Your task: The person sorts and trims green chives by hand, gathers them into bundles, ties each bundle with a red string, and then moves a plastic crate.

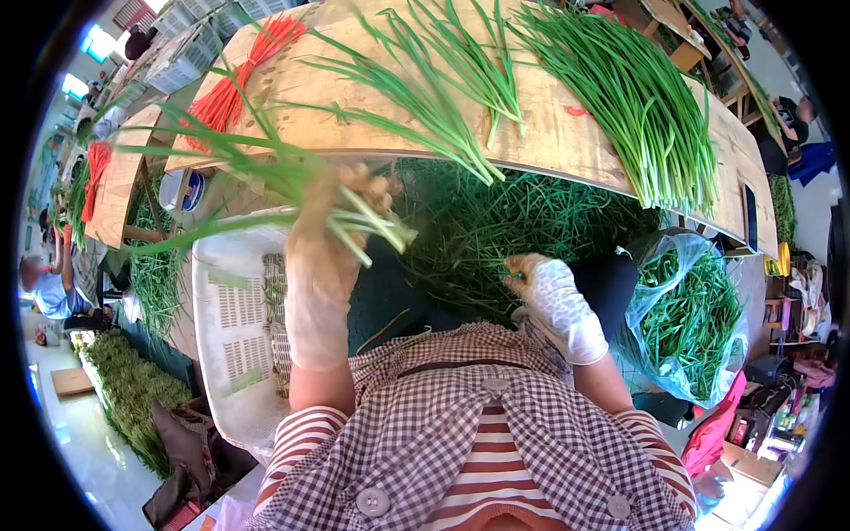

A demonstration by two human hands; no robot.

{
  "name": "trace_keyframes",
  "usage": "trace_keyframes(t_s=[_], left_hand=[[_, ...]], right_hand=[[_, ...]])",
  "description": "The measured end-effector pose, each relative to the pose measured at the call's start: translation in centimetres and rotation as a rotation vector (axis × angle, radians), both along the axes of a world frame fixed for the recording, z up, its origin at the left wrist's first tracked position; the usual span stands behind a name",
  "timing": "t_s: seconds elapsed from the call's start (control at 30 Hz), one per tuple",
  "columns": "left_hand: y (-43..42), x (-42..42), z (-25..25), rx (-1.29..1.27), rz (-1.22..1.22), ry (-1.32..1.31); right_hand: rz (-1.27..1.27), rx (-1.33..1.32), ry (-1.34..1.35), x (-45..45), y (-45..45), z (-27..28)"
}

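Observation:
My left hand (332,239), gloved in thin white, is closed around a small bunch of garlic chives (372,221). The pale stem ends point right and the leaves trail left, smeared by motion. Lower and to the right, my right hand (549,288) is in a similar glove with its fingers curled together. It hovers over a heap of loose green leaves (531,208); a bit of green shows at its fingertips, too small to make out. Loose chives (425,111) lie across the wooden table (567,146) ahead, beside a thick row of chives (620,106) on the right.
Red ties (239,80) lie on the table's left. A white plastic crate (235,327) stands by my left arm. On my right is a clear bag (691,319) full of greens. Other people (57,283) sit at tables farther off. Stacked greens (133,389) line the floor.

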State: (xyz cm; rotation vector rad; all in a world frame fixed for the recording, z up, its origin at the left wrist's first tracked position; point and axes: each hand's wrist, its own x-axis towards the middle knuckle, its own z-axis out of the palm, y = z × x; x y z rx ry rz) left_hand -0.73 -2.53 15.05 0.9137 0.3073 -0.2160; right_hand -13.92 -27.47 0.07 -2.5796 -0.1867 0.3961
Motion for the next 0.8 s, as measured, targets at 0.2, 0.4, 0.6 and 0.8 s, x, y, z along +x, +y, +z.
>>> trace_keyframes(t_s=[0.2, 0.4, 0.6, 0.8], left_hand=[[0.2, 2.3, 3.0, 0.086, 0.03, -0.088], [-1.9, 2.3, 0.7, -0.137, -0.281, -0.091], [-2.5, 1.8, -1.5, 0.066, -0.121, 0.051], [-3.7, 1.1, -5.0, 0.202, -0.281, 0.226]], right_hand=[[-0.381, 0.135, -0.727, 7.3, 1.6, 11.1], [-0.313, -0.105, -0.27, 11.4, 2.2, 9.2], [-0.652, 0.199, -0.407, 13.8, 0.7, 11.1], [-0.782, 0.938, 0.077, 10.5, 2.7, 11.2]])
